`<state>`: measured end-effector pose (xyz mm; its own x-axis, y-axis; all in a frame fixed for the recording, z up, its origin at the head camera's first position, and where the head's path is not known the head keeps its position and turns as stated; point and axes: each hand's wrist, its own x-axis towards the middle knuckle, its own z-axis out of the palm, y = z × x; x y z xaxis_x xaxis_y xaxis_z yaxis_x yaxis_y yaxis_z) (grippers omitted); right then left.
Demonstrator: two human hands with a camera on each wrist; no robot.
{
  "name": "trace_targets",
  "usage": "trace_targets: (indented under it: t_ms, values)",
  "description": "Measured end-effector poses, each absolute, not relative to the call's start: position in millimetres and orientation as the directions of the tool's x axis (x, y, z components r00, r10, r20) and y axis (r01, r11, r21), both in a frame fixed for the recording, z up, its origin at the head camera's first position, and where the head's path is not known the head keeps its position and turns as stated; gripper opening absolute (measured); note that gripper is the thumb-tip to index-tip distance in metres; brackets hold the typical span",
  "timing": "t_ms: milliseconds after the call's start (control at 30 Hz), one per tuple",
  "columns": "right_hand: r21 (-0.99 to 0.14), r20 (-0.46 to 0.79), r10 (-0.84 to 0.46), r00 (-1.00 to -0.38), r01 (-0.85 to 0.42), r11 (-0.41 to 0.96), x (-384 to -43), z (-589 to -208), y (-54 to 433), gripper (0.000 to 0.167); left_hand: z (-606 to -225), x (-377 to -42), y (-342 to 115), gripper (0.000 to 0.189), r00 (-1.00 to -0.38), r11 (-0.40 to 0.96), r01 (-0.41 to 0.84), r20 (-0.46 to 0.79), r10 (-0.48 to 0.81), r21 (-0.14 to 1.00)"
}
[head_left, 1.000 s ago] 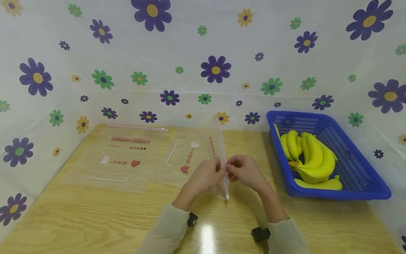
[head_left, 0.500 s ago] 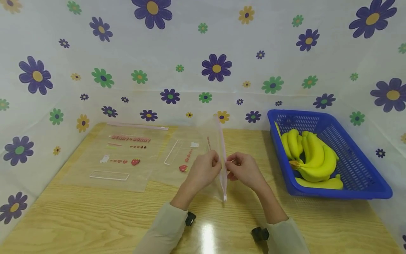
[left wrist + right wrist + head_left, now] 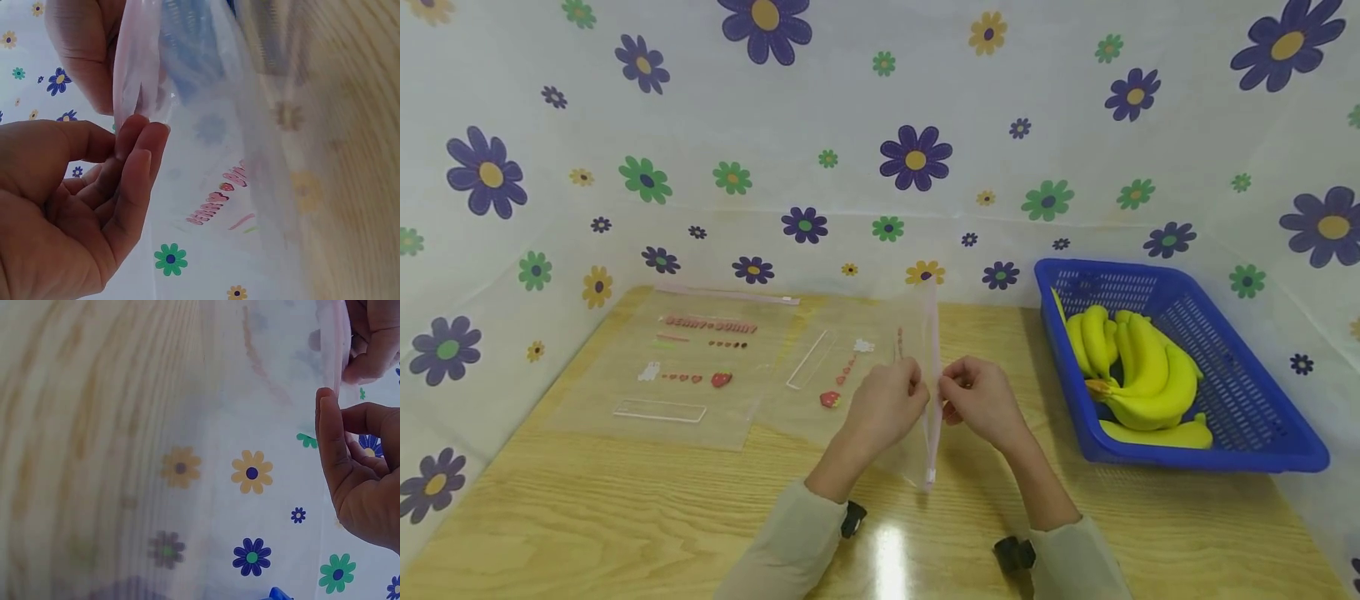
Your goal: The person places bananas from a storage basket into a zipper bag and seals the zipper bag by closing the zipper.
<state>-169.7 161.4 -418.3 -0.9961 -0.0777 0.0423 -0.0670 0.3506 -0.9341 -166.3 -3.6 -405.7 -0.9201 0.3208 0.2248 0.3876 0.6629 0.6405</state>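
Note:
Between the two hands a clear zip bag [image 3: 912,325] with a pink zip edge and printed red lettering is held up, its zip edge facing right. My left hand [image 3: 883,406] pinches the bag's near wall by the pink edge between thumb and fingers. From the other side my right hand [image 3: 985,402] pinches the same edge. In the left wrist view the bag's mouth [image 3: 140,75] shows a gap between its two sides. The white zip slider [image 3: 931,476] sits at the end nearest the person.
A second clear zip bag [image 3: 696,400], printed with a bunny and strawberry, lies flat at the left. At the right stands a blue plastic basket [image 3: 1262,392] with bananas [image 3: 1150,375] in it. Flowered cloth [image 3: 805,117] walls the wooden table [image 3: 625,517].
The bag's zip edge has swung from slanting to nearly upright in the head view. Both hands keep their pinch and have shifted only slightly.

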Motion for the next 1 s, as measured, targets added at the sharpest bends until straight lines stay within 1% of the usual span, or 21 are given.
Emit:
trace_targets:
  t_ms: [67, 167, 300, 400, 467, 667, 767, 867, 933, 1000]
  values:
    - [-0.933, 0.036, -0.061, -0.997, -0.055, 0.356, -170, -417, 161, 0.013, -405, -165, -3, 0.012, -0.924, 0.68, 0.383, 0.25, 0.291, 0.625]
    - [-0.93, 0.029, -0.042, -0.999, -0.043, 0.365, -171, -417, 161, 0.012, -404, -162, -1, 0.018, -0.904, 0.723, 0.412, 0.347, 0.25, 0.554]
    - [-0.927, 0.018, -0.029, -0.999, -0.027, 0.375, -171, -419, 162, 0.014, -405, -157, 7, 0.022, -0.846, 0.804, 0.457, 0.466, 0.26, 0.381]
    - [-0.928, 0.023, -0.019, -1.0, -0.028, 0.372, -171, -419, 161, 0.014, -407, -154, 12, 0.023, -0.804, 0.841, 0.476, 0.514, 0.297, 0.258]
    - [-0.93, 0.031, -0.014, -0.999, -0.033, 0.367, -171, -419, 161, 0.013, -407, -153, 14, 0.023, -0.782, 0.853, 0.479, 0.541, 0.308, 0.208]
    - [-0.932, 0.047, -0.008, -0.999, -0.046, 0.36, -171, -417, 162, 0.012, -408, -152, 13, 0.024, -0.689, 0.866, 0.488, 0.658, 0.304, 0.11]
    - [-0.93, 0.033, -0.006, -0.999, -0.032, 0.367, -170, -416, 164, 0.014, -407, -150, 16, 0.023, -0.623, 0.853, 0.52, 0.702, 0.343, 0.044]
    - [-0.927, 0.02, 0.006, -1.0, -0.016, 0.374, -170, -414, 167, 0.015, -404, -145, 22, 0.016, -0.562, 0.831, 0.555, 0.725, 0.398, -0.026]
    - [-0.926, 0.02, 0.011, -1.0, -0.014, 0.376, -170, -415, 169, 0.015, -402, -142, 26, 0.015, -0.539, 0.819, 0.571, 0.728, 0.424, -0.054]
    - [-0.926, 0.02, 0.017, -1.0, -0.012, 0.376, -171, -416, 170, 0.015, -402, -141, 29, 0.018, -0.527, 0.81, 0.584, 0.733, 0.431, -0.056]
